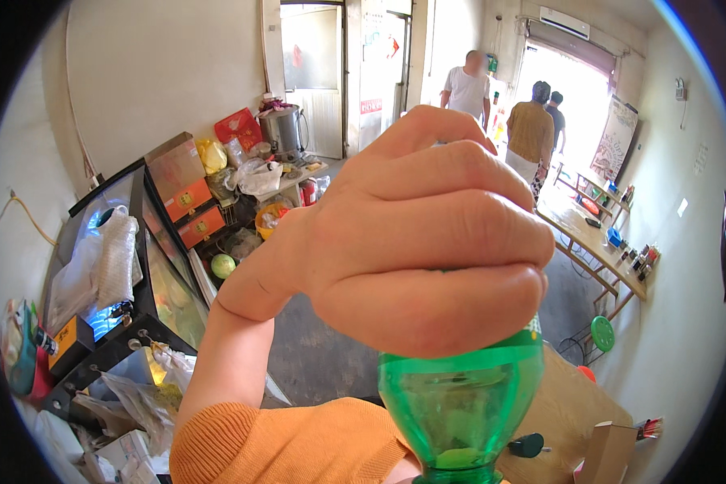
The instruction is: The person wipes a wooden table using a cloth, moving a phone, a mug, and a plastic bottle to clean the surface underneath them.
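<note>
My left hand point(429, 236) is wrapped around a green plastic bottle point(460, 399) and fills the middle of the view. The bottle is tipped with its neck pointing down towards me, at the bottom edge of the picture; its upper part is hidden by my fingers. The clear green shoulder shows below my little finger, with part of a label at the right. The forearm comes in from the lower left, out of an orange knitted sleeve point(218, 435). My right hand is out of view.
A glass display cabinet point(172, 290) with bags and bubble wrap stands left. Wooden tables point(599, 242) line the right wall, near a green stool point(602, 334). Behind are several people, one in a white shirt point(466, 91). A brown table point(572, 393) lies lower right.
</note>
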`<state>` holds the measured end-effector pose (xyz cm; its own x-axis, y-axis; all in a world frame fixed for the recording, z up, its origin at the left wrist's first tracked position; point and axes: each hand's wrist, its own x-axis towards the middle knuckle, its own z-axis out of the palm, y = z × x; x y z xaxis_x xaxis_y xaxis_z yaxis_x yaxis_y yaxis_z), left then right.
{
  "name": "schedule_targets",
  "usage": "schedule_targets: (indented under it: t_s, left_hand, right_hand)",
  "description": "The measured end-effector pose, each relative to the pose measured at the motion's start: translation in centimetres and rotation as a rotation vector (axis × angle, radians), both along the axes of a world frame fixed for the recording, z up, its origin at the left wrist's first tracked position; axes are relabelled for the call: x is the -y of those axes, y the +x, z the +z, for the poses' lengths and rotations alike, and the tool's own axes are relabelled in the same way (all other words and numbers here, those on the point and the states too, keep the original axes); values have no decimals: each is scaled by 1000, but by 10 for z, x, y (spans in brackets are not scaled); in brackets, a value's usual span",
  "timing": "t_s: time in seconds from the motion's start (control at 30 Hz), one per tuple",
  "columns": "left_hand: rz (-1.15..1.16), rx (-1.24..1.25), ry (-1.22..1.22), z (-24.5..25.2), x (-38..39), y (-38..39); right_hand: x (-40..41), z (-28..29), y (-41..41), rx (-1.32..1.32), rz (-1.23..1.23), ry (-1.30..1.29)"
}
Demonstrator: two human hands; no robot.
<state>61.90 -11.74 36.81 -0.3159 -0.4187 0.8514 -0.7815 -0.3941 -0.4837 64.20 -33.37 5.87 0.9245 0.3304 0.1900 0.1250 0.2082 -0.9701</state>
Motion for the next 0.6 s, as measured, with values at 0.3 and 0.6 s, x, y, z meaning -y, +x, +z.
schedule_targets:
  t_s: [0.3, 0.6]
  left_hand:
    - [56, -71, 70, 5, -6, -9]
    - [-67, -490, -6, -51, -9, -10]
  right_hand:
    - [-2, 1, -3, -2, 16, -14]
    - [-2, 1, -3, -11, 11, -24]
